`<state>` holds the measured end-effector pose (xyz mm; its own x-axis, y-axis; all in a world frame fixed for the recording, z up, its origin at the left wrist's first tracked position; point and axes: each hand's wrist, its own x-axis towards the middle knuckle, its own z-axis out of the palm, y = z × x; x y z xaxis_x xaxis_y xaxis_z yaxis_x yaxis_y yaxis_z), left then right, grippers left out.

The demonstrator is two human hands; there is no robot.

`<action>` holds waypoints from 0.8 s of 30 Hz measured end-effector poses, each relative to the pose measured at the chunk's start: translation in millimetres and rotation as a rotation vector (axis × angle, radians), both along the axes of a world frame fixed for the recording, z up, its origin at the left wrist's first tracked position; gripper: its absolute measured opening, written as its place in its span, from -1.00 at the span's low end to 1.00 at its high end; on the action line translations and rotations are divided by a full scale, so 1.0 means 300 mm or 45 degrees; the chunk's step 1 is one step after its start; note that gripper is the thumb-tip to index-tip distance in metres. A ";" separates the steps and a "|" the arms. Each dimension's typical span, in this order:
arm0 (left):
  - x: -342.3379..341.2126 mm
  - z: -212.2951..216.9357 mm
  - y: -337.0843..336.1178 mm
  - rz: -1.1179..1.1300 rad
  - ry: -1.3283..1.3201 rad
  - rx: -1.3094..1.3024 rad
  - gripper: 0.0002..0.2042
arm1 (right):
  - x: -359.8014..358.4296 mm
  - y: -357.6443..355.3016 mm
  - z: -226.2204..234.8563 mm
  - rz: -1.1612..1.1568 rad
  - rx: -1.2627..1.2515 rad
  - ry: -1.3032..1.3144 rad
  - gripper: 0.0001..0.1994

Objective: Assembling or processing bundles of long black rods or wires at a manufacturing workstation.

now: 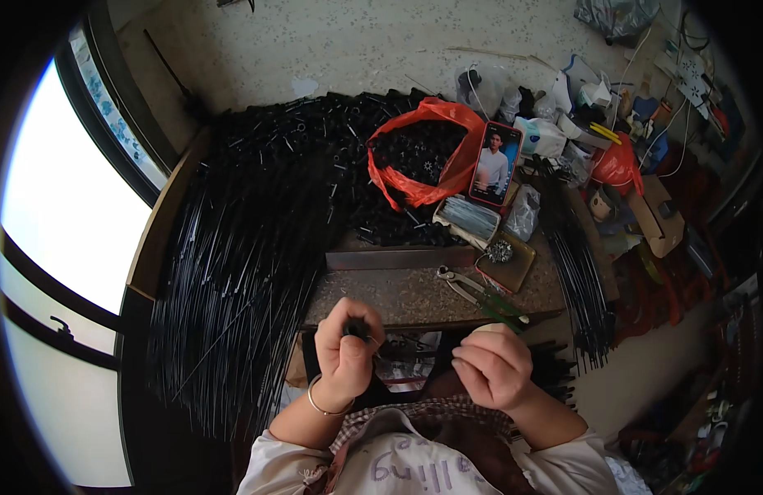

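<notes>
In front of my body, above the near edge of the table, my left hand [342, 351] is closed round a small black part [357, 329], whose dark end shows between thumb and forefinger. My right hand [495, 365] is held apart from it, farther right, with the fingers pinched together. What it grips, if anything, is too small or hidden to make out. Just beyond my right hand lies a pair of pincers [474, 293] with green handles. Long thin black rods [225, 289] lie in a thick bundle to the left, overhanging the table.
Short black fittings [315, 124] are heaped at the back, beside an open red plastic bag [414, 194] of dark parts. A phone [495, 165] leans behind a box of thin pale strips [468, 217]. More black rods [575, 272] lie right, near a cardboard box [655, 219].
</notes>
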<state>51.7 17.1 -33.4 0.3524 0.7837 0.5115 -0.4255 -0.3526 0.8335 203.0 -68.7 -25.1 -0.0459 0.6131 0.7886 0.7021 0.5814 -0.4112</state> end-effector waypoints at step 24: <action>-0.232 0.101 -0.047 0.068 0.088 -0.185 -0.58 | -0.166 -0.164 0.131 -0.260 -0.178 -0.698 -0.86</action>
<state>-17.8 3.1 -3.2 0.3388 0.8662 0.3674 -0.3490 -0.2469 0.9040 153.1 -118.0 14.4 -0.2936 0.7487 0.5943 0.9251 0.3792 -0.0206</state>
